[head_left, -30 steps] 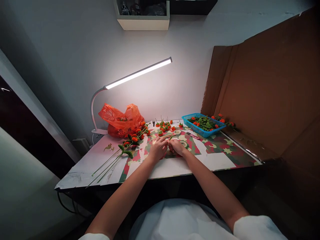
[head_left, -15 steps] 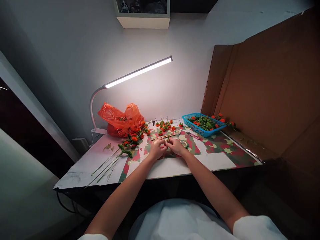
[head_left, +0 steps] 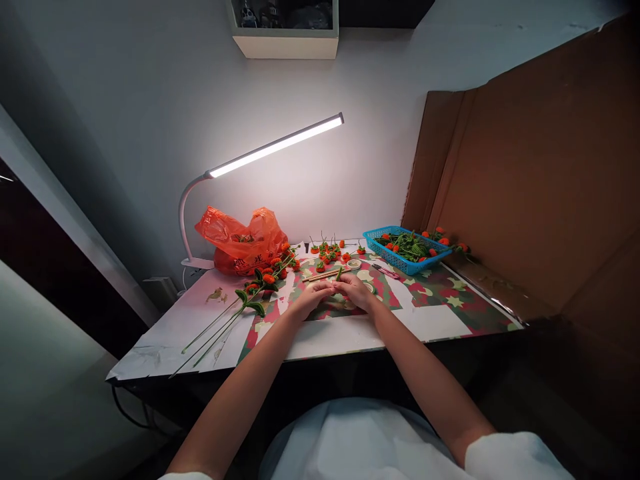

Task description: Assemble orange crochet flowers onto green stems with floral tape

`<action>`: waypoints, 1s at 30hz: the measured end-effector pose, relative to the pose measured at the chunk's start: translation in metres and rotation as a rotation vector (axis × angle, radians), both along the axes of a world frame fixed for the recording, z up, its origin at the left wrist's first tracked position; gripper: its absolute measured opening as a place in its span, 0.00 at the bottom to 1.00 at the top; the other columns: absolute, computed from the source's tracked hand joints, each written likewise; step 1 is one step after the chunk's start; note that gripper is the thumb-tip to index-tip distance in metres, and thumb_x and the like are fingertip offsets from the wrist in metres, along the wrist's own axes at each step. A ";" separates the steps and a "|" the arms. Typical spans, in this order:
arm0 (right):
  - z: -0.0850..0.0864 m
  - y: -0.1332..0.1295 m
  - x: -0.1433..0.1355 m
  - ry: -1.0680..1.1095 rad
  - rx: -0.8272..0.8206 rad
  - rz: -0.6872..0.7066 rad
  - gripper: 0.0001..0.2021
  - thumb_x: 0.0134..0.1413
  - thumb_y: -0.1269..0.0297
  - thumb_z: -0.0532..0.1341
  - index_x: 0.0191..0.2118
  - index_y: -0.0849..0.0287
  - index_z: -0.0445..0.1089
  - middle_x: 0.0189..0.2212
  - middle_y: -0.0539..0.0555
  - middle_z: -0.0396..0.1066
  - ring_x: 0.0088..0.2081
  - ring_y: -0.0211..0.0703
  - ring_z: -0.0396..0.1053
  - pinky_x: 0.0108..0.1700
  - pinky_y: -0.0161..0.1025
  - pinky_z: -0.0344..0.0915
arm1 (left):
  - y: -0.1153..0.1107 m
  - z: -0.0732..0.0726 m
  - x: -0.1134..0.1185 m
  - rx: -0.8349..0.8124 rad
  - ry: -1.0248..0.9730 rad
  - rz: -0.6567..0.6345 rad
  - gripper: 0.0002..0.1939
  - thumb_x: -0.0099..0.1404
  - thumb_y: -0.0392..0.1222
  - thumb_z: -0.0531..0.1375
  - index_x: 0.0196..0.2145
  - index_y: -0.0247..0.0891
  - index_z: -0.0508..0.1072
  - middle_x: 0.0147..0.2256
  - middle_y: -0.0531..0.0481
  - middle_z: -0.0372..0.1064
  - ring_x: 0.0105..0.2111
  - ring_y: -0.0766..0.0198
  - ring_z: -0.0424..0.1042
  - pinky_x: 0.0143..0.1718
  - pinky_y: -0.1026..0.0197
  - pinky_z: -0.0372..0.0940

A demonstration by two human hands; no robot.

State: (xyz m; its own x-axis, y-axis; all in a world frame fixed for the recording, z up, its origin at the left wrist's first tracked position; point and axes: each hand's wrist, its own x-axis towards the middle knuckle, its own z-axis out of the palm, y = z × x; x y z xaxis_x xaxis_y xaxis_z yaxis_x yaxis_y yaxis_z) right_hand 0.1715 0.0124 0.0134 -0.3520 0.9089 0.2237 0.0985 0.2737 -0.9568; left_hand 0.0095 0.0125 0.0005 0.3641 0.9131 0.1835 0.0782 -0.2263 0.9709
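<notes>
Green strip more aslant, tip up-right

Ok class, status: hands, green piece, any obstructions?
Left hand, right hand close together. Green piece pokes up, apparently pinched in right hand. Nearby: thin sticks, tape roll partly behind right hand.

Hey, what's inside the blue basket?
The blue basket holds a heap of green pieces with orange flower heads among them; anything beneath is covered, so I can't tell.

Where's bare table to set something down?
Bare white patches: one between the right forearm, camouflage print and front edge; another left of the long stems, toward the front-left corner. It's crowded from orange bag to blue basket, where flower heads and sticks lie.
</notes>
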 end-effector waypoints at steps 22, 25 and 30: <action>-0.002 0.004 -0.001 -0.037 0.064 -0.031 0.13 0.45 0.57 0.57 0.19 0.59 0.57 0.17 0.45 0.53 0.22 0.33 0.51 0.25 0.34 0.49 | 0.001 0.000 0.001 0.090 0.070 0.064 0.15 0.52 0.52 0.61 0.24 0.36 0.70 0.25 0.53 0.64 0.23 0.70 0.59 0.24 0.66 0.55; -0.004 0.006 -0.001 -0.050 0.069 -0.057 0.14 0.46 0.57 0.56 0.18 0.58 0.56 0.16 0.45 0.52 0.22 0.33 0.50 0.26 0.34 0.49 | 0.003 -0.003 0.001 0.227 0.107 0.157 0.14 0.53 0.51 0.61 0.23 0.36 0.67 0.28 0.51 0.65 0.26 0.68 0.62 0.26 0.65 0.58; -0.008 0.008 -0.001 -0.096 0.058 -0.104 0.16 0.46 0.55 0.56 0.17 0.58 0.55 0.15 0.45 0.53 0.21 0.33 0.50 0.25 0.35 0.48 | 0.000 -0.002 0.002 0.511 0.239 0.289 0.08 0.54 0.41 0.58 0.21 0.38 0.66 0.27 0.52 0.65 0.31 0.65 0.64 0.34 0.62 0.60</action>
State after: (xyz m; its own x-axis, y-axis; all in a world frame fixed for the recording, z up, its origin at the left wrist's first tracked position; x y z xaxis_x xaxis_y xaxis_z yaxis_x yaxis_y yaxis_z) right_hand 0.1705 0.0203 0.0052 -0.2785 0.9281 0.2470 0.2193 0.3119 -0.9245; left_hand 0.0120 0.0121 -0.0010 0.2004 0.7994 0.5664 0.4069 -0.5938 0.6941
